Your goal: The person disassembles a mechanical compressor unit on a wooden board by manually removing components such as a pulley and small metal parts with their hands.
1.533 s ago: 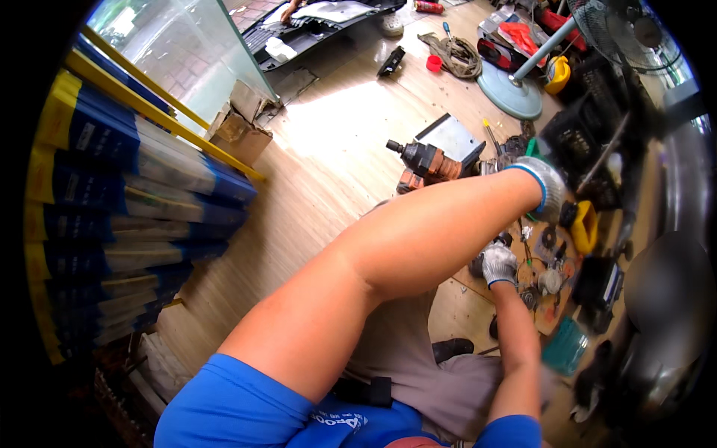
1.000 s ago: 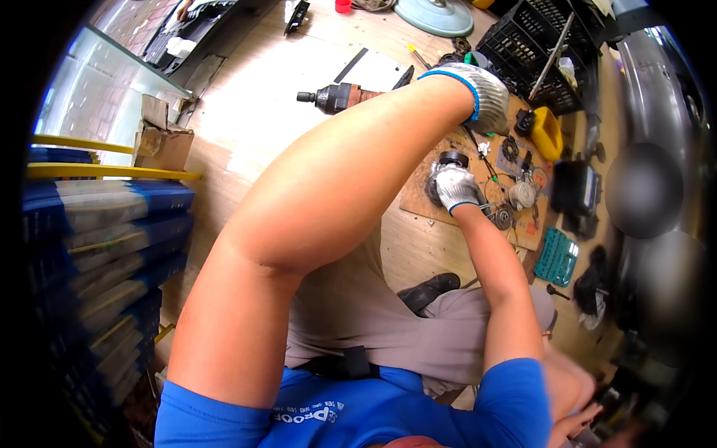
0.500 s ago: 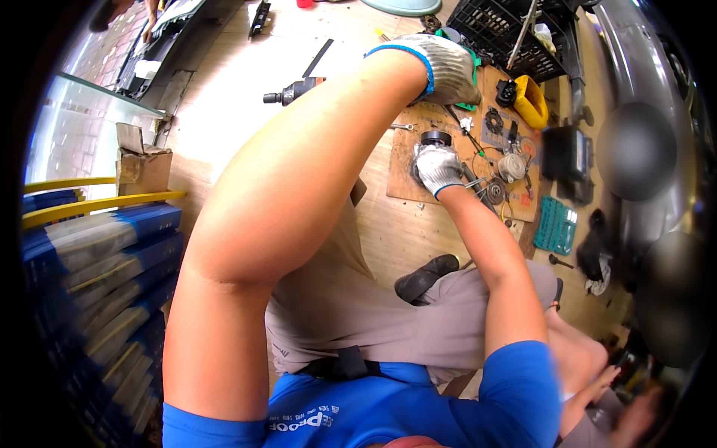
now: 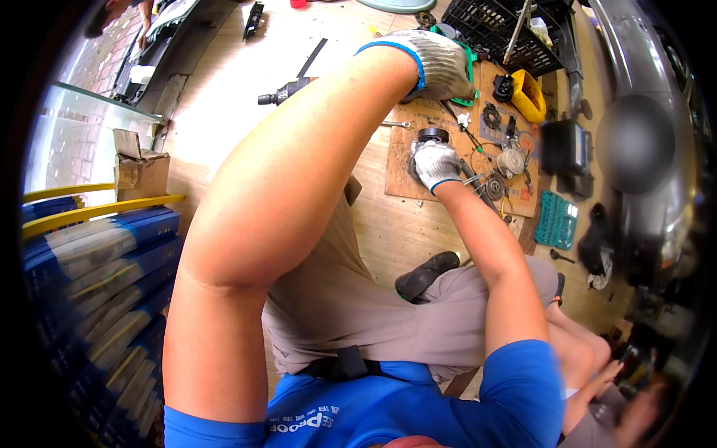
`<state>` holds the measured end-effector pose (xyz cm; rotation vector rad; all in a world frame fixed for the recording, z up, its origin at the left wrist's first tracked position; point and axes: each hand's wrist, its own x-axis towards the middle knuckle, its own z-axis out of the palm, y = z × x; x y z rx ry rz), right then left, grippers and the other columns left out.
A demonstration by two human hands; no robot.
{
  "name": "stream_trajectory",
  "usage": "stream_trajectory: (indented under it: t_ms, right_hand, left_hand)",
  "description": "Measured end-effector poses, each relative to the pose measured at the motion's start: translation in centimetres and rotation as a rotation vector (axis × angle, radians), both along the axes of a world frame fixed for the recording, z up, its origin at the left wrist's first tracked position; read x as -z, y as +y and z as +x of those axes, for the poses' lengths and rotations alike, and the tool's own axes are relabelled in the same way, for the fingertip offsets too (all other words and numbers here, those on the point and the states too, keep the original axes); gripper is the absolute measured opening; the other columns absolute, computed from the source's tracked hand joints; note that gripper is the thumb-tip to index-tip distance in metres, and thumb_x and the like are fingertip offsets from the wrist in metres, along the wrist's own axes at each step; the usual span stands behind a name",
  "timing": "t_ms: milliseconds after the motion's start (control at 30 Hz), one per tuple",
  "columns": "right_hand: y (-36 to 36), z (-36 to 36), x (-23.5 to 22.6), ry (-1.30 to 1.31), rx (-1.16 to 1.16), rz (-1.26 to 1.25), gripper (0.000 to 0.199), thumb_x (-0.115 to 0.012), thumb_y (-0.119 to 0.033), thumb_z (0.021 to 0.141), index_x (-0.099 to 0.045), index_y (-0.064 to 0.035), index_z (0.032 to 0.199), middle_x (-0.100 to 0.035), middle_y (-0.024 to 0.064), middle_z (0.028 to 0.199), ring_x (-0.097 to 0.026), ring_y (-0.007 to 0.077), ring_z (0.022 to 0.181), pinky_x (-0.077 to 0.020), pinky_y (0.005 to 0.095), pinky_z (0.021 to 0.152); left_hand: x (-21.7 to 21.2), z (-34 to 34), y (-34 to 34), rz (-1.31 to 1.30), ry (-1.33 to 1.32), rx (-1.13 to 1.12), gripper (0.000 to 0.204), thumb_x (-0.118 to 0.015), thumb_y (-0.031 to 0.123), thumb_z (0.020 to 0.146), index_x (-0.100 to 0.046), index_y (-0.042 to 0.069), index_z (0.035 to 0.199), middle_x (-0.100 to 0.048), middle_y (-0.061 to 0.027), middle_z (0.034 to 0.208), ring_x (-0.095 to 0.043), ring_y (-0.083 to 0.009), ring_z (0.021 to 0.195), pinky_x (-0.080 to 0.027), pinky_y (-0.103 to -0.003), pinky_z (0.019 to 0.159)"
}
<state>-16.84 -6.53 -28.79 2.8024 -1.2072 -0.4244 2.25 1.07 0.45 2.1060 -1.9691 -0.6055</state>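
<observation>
Pressing a round black part on the board, upper centre
Right hand (image 4: 435,163) clamped on round black part (image 4: 432,135); left hand (image 4: 441,63) grip hidden, best kept braced

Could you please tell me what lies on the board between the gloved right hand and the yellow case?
In the head view, between the right hand and the yellow case lie a black toothed ring and a pale round wound part on the board.

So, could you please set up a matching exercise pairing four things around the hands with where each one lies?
Things:
1. right hand
2. left hand
3. teal socket tray
4. cardboard box

Places:
A. far left, beside the yellow rail
B. on the black round part
C. right of the brown board
D. stretched out past the board's top edge

Pairs: 1-B, 2-D, 3-C, 4-A
</observation>
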Motion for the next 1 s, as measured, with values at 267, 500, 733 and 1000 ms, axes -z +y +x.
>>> stream_trajectory:
  t_ms: [267,500,733,1000]
  right_hand:
    - [1.4,1.1,-1.6,0.008,0.091,-0.006,0.044,-0.047,-0.037,0.098,-0.076,-0.0035,0.093,-0.073,0.0219,0.091,-0.071,0.0386,0.089,-0.0539,0.0551,0.078]
    - [0.3,0.3,-0.6,-0.01,0.047,0.025,0.041,-0.046,-0.033,0.098,-0.075,-0.0034,0.094,-0.073,0.0222,0.095,-0.071,0.0378,0.09,-0.054,0.0547,0.078]
    - [-1.0,-1.6,1.6,-0.05,0.032,-0.008,0.048,-0.043,-0.036,0.1,-0.073,0.0018,0.095,-0.072,0.0252,0.092,-0.07,0.0392,0.087,-0.0542,0.0556,0.077]
    - [1.6,0.6,-1.8,0.089,-0.025,0.018,0.056,-0.037,-0.043,0.105,-0.072,-0.0006,0.107,-0.072,0.0267,0.096,-0.07,0.0427,0.091,-0.0552,0.0564,0.082]
  left_hand:
    - [0.4,0.4,0.0,0.02,-0.019,0.008,0.057,-0.056,0.055,0.091,-0.072,0.005,0.112,-0.073,-0.0207,0.103,-0.071,-0.0343,0.096,-0.055,-0.045,0.087]
    - [0.1,0.2,-0.2,0.049,-0.002,-0.01,0.056,-0.055,0.054,0.091,-0.072,0.006,0.113,-0.071,-0.0225,0.109,-0.069,-0.0367,0.103,-0.053,-0.046,0.092]
    - [0.0,-0.5,-0.7,0.013,-0.025,0.038,0.055,-0.054,0.054,0.092,-0.072,0.006,0.113,-0.071,-0.0218,0.11,-0.068,-0.0375,0.103,-0.053,-0.046,0.092]
    - [1.0,0.1,-0.5,0.086,-0.025,-0.044,0.055,-0.054,0.053,0.092,-0.072,0.006,0.112,-0.071,-0.0212,0.112,-0.068,-0.0372,0.104,-0.052,-0.046,0.094]
